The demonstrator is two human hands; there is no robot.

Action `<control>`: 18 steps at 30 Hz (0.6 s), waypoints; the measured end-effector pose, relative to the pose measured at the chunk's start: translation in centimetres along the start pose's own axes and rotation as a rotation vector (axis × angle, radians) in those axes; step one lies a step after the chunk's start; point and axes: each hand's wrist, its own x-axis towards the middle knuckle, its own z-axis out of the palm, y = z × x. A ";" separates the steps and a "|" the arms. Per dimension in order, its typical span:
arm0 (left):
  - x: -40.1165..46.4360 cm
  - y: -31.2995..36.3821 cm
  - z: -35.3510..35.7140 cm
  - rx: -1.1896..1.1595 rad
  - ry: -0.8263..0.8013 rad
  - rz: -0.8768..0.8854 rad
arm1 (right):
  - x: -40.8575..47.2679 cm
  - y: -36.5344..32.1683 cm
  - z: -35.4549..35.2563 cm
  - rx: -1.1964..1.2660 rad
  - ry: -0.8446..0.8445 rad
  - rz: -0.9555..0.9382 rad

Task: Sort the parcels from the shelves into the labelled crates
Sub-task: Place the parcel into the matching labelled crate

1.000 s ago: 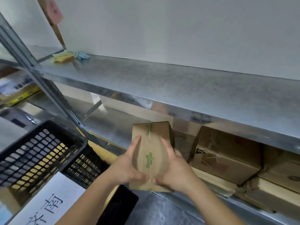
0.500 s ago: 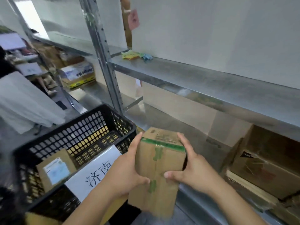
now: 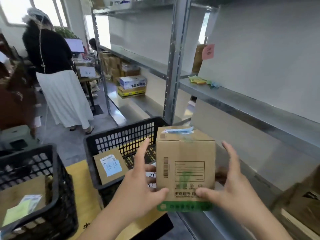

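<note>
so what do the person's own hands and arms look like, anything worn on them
Both are bare. The left hand and right hand have no gloves, rings or visible markings, and the nails are short and plain. No watch or band shows at either wrist. The forearms run bare to the bottom edge of the head view, with no sleeve in sight.

Person in black top and white skirt (image 3: 57, 75) stands back-turned at left, near a lit monitor (image 3: 75, 45). Pink sticky note (image 3: 208, 51) on the white backing board. Yellow and blue paper scraps (image 3: 201, 81) lie on the metal ledge. Green stool (image 3: 15, 135) on floor at left.
</note>
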 end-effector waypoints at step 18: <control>-6.7 -4.7 -6.0 0.143 0.219 0.164 | -1.7 -6.2 8.8 -0.047 0.059 -0.368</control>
